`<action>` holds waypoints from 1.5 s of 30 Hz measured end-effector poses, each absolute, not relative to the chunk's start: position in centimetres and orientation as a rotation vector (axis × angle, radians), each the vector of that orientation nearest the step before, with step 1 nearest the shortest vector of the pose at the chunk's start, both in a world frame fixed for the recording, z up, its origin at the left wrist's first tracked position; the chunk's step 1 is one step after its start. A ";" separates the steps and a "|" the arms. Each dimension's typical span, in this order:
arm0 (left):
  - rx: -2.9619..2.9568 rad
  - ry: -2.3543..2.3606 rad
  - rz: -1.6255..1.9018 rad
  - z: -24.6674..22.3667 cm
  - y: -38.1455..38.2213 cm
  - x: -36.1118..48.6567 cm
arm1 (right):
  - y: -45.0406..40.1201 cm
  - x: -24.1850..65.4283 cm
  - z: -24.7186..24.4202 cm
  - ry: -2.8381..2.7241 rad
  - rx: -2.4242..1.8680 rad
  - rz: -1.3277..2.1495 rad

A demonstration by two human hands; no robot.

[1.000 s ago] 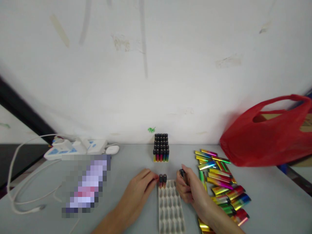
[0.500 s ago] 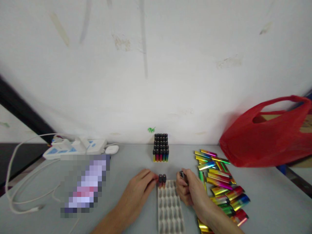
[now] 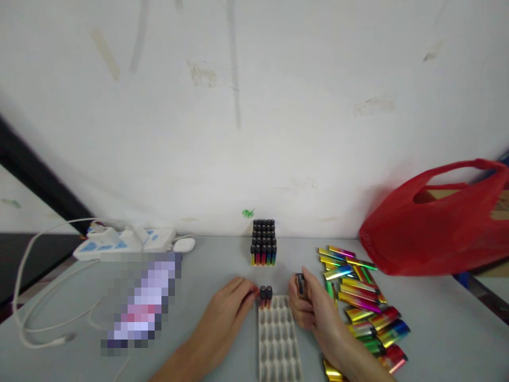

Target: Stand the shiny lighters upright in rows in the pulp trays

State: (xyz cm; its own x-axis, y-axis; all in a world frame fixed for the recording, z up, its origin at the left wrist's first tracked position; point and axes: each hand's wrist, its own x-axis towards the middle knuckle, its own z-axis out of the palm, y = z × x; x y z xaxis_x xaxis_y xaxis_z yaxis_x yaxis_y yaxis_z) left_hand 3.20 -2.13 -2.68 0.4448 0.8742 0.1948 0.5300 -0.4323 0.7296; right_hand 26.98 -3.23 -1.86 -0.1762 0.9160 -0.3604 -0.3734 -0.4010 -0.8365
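Observation:
My right hand [image 3: 312,305] is closed around a lighter [image 3: 300,284], its dark top with a metal part showing above the fingers, over the right edge of a pale moulded tray [image 3: 279,339]. Two black-topped lighters [image 3: 265,294] stand side by side in the tray's far left slots. Its other visible slots hold nothing. My left hand [image 3: 228,307] lies beside the tray's far left corner. Its fingertips come together against the left standing lighter; what they pinch, if anything, is hidden. Behind the tray, a tight block of black-topped lighters [image 3: 263,241] stands upright in rows.
Many shiny multicoloured lighters [image 3: 360,292] lie in a loose pile on the right. A red plastic bag [image 3: 433,228] sits behind them. On the left are a power strip [image 3: 127,241] with cables, a white case [image 3: 184,245] and a blurred purple object [image 3: 145,297].
My right hand has turned slightly and its thumb has risen, showing more of the held lighter's top. My left hand and the two standing lighters stay in place.

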 end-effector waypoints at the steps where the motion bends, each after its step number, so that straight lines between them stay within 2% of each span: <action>1: 2.099 1.176 0.778 -2.6 -2.2 3.2 | -3.3 27.0 -1.9 -0.752 -1.106 1.689; 6: 2.071 1.193 0.792 -2.5 -2.6 3.1 | -3.8 27.0 -1.4 -0.964 -1.108 1.316; 13: 2.071 1.213 0.798 -2.7 -2.3 3.2 | -4.5 27.2 -1.3 -1.264 -1.086 1.144; 29: 2.071 1.192 0.821 -2.8 -2.4 3.0 | -4.9 27.0 -0.9 -1.544 -1.116 1.009; 45: 2.071 1.199 0.788 -2.7 -2.3 3.0 | -5.4 26.9 0.0 -1.567 -1.179 1.052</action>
State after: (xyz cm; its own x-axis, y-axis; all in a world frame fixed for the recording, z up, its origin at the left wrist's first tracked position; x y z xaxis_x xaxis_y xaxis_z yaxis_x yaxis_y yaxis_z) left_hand 2.99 -2.27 -2.74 0.4119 0.8915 0.1888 0.5271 -0.4020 0.7487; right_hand 26.87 -5.42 0.02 -0.1574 0.9752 0.1554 0.2250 0.1886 -0.9559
